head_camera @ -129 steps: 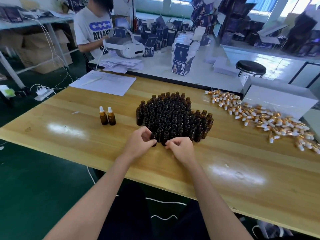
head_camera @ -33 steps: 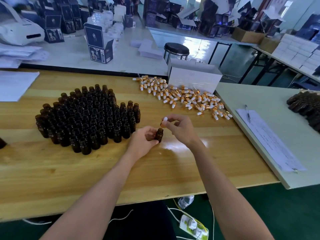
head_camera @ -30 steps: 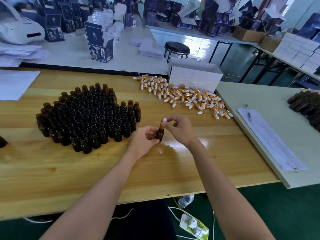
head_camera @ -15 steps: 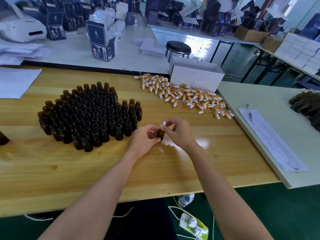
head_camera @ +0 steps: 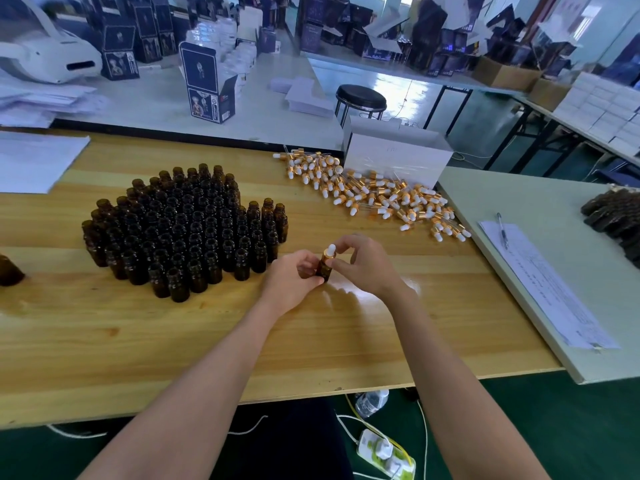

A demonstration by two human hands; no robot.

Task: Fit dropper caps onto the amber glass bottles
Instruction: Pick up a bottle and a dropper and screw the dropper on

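Near the middle of the pale wooden counter [head_camera: 173, 341], the person's left hand [head_camera: 291, 282] gripped a small amber glass bottle [head_camera: 323, 270] by its body, fingers curled round it and holding it upright. The right hand [head_camera: 367, 268] pinched a gold-collared dropper cap with a white rubber bulb [head_camera: 329, 252] that sat on the bottle's neck. Whether the cap was screwed fully home could not be told.

Left of the hands stood a dense cluster of open amber glass bottles [head_camera: 183, 223], upright and packed against one another. Toward the far right of the wooden counter lay a loose heap of gold-and-white dropper caps [head_camera: 374, 195], spilled just beside a white cardboard box [head_camera: 398, 157] at the back edge. One dark brown bottle [head_camera: 8, 271] showed at the left edge of the view, well apart from the cluster and partly cut off.

A white sheet of paper [head_camera: 34, 161] lay at the far left corner. On the right, a pale grey counter [head_camera: 519, 188] met the wooden one. It carried a printed form [head_camera: 543, 282] with a pen [head_camera: 502, 226] resting on it.
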